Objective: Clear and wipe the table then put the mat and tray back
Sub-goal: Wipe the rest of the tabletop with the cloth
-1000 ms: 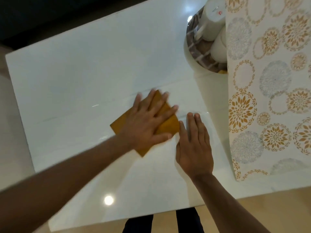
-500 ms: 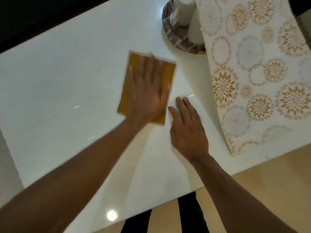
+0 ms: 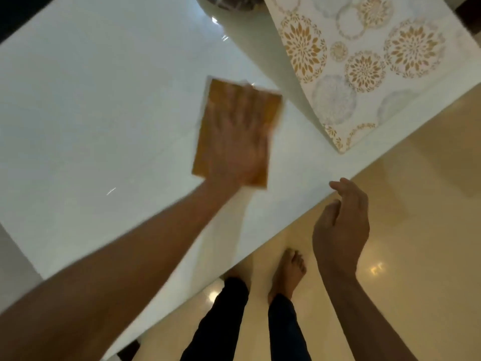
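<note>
**Cloth under the left hand, mat off to its right**

The white worktop [image 3: 91,105] carries the patterned mat [image 3: 364,69], folded back at the far right. The orange cloth [image 3: 208,142] lies long axis away from the person, pressed flat by the left hand [image 3: 239,142], fingers straight. The right hand [image 3: 341,225] hangs loosely curled off the edge, holding nothing, nearer the mat.

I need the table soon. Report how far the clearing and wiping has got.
Done: most of the white table is bare, and the patterned mat is pushed to one side. In hand: the left hand presses the orange cloth flat, wiping; the right hand hangs free off the table edge. Left: finishing the wipe, then putting back mat and tray.
</note>
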